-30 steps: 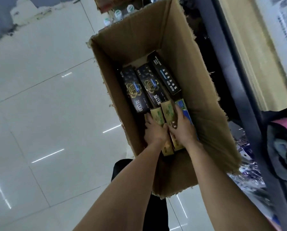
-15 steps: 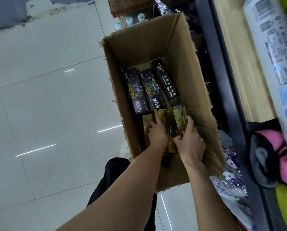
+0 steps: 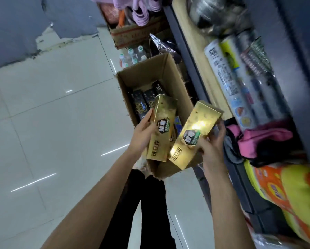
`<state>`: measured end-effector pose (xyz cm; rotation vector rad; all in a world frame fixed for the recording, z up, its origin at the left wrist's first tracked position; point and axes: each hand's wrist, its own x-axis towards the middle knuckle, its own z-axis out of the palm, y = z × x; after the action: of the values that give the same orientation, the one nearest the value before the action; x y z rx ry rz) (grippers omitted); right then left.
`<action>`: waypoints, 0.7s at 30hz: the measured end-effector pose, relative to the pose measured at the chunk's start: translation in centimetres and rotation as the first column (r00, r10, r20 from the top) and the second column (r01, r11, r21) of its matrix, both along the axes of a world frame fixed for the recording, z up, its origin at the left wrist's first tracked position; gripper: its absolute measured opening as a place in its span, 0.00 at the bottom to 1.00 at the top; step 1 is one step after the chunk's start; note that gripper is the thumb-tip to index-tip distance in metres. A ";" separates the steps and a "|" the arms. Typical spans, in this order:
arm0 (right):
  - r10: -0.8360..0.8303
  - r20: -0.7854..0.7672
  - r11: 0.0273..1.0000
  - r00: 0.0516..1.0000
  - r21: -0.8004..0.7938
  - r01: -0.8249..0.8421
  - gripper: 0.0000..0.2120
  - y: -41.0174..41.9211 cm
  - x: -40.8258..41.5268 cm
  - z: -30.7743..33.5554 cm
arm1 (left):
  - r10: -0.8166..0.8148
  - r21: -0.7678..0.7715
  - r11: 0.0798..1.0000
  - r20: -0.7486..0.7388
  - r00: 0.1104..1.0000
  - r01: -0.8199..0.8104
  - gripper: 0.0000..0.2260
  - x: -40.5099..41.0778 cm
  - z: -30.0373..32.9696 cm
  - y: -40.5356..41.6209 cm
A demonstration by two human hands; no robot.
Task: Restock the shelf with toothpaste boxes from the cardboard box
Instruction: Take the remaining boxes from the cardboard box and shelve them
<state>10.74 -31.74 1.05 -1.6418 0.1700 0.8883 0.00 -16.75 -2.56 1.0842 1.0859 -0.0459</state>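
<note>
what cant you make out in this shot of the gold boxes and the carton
Head view only:
- How many black toothpaste boxes remain in the brown cardboard carton: the gold box in the left hand covers them.
- Right hand fingers: mostly behind its gold box.
- Small print on the left gold box: blurred.
- Shelf goods: motion-blurred, cut off at the right edge.
</note>
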 end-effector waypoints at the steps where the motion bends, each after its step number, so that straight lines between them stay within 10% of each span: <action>1: -0.044 -0.069 0.998 0.997 0.037 0.046 0.33 0.1 0.0 2.0 | 0.010 -0.049 0.999 0.039 0.999 -0.008 0.23 -0.8 2.4 0.6; 4: -0.062 -0.126 0.991 0.990 0.107 0.076 0.28 0.0 -0.4 8.7 | -0.044 -0.097 0.994 0.087 0.995 0.053 0.15 -2.5 9.9 1.6; 9: -0.008 0.292 0.999 0.956 -0.045 0.022 0.24 -1.1 -2.8 19.1 | -0.238 0.002 0.971 0.002 0.971 0.238 0.22 -4.3 18.7 1.9; 14: 0.436 0.498 0.845 0.750 -0.512 -0.152 0.44 -3.9 -3.3 27.9 | -0.254 0.036 0.967 0.095 0.963 0.251 0.15 -3.8 24.1 1.7; 16: 0.566 0.487 0.729 0.665 -0.673 -0.128 0.38 -5.6 -2.7 29.4 | -0.284 0.077 0.958 0.124 0.951 0.276 0.18 -3.2 25.5 1.6; 21: -0.058 0.357 0.956 0.932 -0.250 0.156 0.21 -10.2 -0.3 30.5 | -0.384 0.205 0.912 0.115 0.916 0.356 0.22 0.2 27.5 0.8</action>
<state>10.39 -41.97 31.54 -2.0011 0.1418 0.4934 0.20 -15.95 24.90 1.4259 0.7430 -0.1676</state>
